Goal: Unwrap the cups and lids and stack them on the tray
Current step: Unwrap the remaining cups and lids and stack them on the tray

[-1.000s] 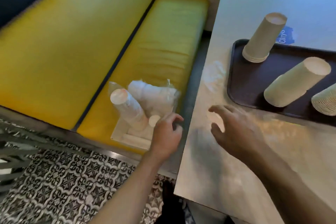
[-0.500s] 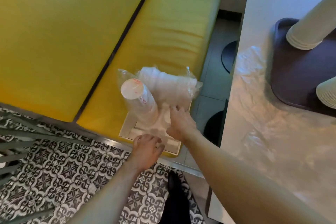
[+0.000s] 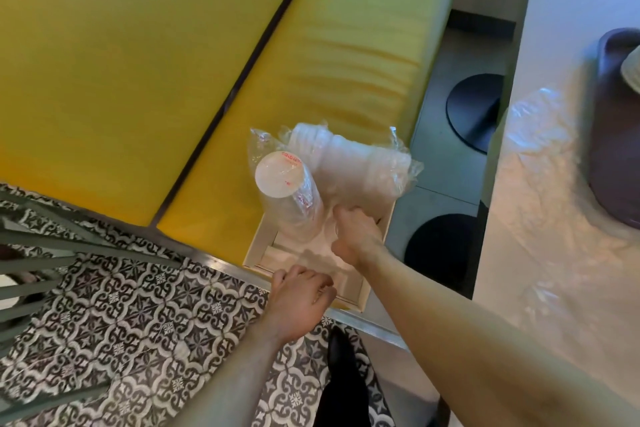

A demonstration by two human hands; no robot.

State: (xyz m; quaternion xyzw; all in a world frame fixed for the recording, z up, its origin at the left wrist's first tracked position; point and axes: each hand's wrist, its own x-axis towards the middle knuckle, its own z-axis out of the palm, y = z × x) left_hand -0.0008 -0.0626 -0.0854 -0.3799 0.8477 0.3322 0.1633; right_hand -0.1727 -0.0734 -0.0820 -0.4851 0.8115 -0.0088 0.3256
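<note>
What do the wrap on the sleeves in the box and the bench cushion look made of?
Wrap: thin clear plastic film, glossy; it crinkles and glints. Bench cushion: yellow upholstery, probably vinyl or faux leather; smooth with soft ripples and slight sheen, though fabric can't be excluded.

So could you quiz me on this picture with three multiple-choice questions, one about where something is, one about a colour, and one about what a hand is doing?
1. Where does the cardboard box with the wrapped packs sit?
A. on the yellow bench seat
B. on the tray
C. on the tiled floor

2. What colour is the print on the wrapped stack of cups?
A. blue
B. red
C. green

3. What is the right hand doing?
A. lying flat on the table
B. lifting a cup off the tray
C. reaching into the box at the base of the wrapped lids

Answers:
1. A, the box rests on the yellow cushion near its front edge.
2. B, red lettering shows through the clear wrap by the stack's top.
3. C, its fingers are down among the plastic inside the box, while the left hand is at the box's near rim.
</note>
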